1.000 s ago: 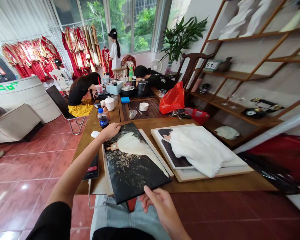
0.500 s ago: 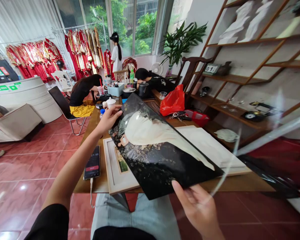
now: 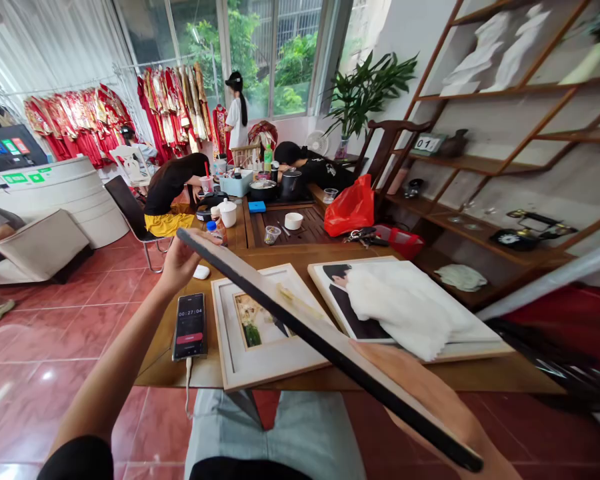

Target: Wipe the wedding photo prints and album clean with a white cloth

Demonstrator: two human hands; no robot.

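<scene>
Both hands hold a photo panel point(image 3: 330, 347), tilted nearly edge-on so that its dark edge faces me and its picture is hidden. My left hand point(image 3: 180, 261) is closed on the panel's upper left end. My right hand point(image 3: 425, 393) grips it near the lower right, with some fingers hidden behind the panel. Beneath it on the table lies a white-matted picture frame point(image 3: 230, 353) with a small photo in it. To the right, a white cloth point(image 3: 400, 303) rests on a larger portrait point(image 3: 325, 283) that shows a figure in a dark suit.
A phone point(image 3: 189, 327) showing a timer lies on the table's left, its cable hanging over the front edge. Farther back are a lidded white cup point(image 3: 227, 212), a white bowl point(image 3: 293, 221) and a red plastic bag point(image 3: 350, 205). Two people lean over the far table.
The panel has turned from showing its picture to nearly edge-on, its right end now lower and farther right. The picture frame and the cloth-covered portrait below have come into fuller view.
</scene>
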